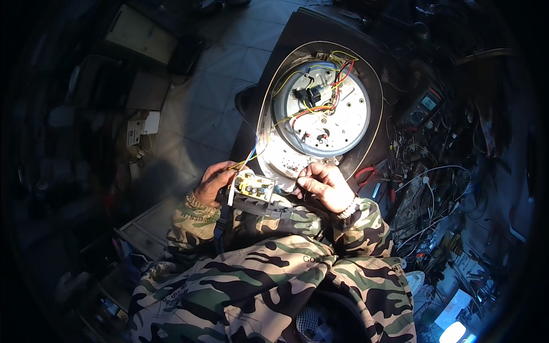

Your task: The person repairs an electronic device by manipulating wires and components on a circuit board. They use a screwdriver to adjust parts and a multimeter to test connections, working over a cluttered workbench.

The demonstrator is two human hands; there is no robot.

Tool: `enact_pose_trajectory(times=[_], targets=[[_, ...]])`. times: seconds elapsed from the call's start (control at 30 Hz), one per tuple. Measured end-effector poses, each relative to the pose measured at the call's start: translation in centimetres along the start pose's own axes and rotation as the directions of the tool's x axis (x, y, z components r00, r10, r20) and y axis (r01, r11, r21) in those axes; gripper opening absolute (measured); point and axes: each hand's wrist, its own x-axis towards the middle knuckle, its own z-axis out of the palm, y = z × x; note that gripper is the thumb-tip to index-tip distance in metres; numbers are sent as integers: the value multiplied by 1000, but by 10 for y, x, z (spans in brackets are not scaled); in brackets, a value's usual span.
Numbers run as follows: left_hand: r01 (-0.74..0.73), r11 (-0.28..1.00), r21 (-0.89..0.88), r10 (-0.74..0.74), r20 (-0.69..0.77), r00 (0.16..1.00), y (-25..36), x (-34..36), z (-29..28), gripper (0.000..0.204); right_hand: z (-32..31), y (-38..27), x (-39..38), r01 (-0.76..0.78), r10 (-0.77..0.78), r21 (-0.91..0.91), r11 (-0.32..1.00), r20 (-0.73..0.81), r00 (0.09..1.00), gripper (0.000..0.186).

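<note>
My left hand [214,182] is closed around the left edge of a circuit board [253,187] with yellowish components, held low in front of my body. Several coloured wires [251,153] run from beside the board up to an opened appliance [350,126]. Its round metal base faces up, with red, yellow and black wires across it and a black part [309,96] near the middle. At the appliance's near end, right of the board, my right hand [325,186] has thumb and fingers pinched together. What they grip is too small to make out.
The appliance lies on a dark board-like surface [294,28]. To the right are red-handled pliers [364,173], a multimeter [426,106] and a tangle of cables [429,200]. A lit lamp [453,332] glows at lower right. Tiled floor [220,86] stretches along the left.
</note>
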Motion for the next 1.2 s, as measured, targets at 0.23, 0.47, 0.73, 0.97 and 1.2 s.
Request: enact_pose_trajectory(times=[0.23, 0.47, 0.73, 0.97, 1.2], targets=[[-66, 983, -169, 66, -5, 998, -18, 14, 51, 36, -32, -26, -27, 118, -89, 396, 910, -91, 992, 17], [10, 999, 31, -8, -80, 997, -29, 30, 73, 29, -36, -28, -34, 98, -71, 509, 855, -72, 995, 22], [-1, 1000, -16, -1, -126, 992, -31, 32, 76, 27, -33, -24, -46, 153, -76, 427, 891, -192, 978, 25], [38, 999, -32, -41, -111, 993, -31, 33, 74, 26, -25, -24, -59, 65, -33, 374, 925, -92, 995, 14], [5, 1000, -16, -7, -93, 996, -29, 33, 76, 26, -21, -30, -60, 99, -61, 332, 938, -125, 990, 18]])
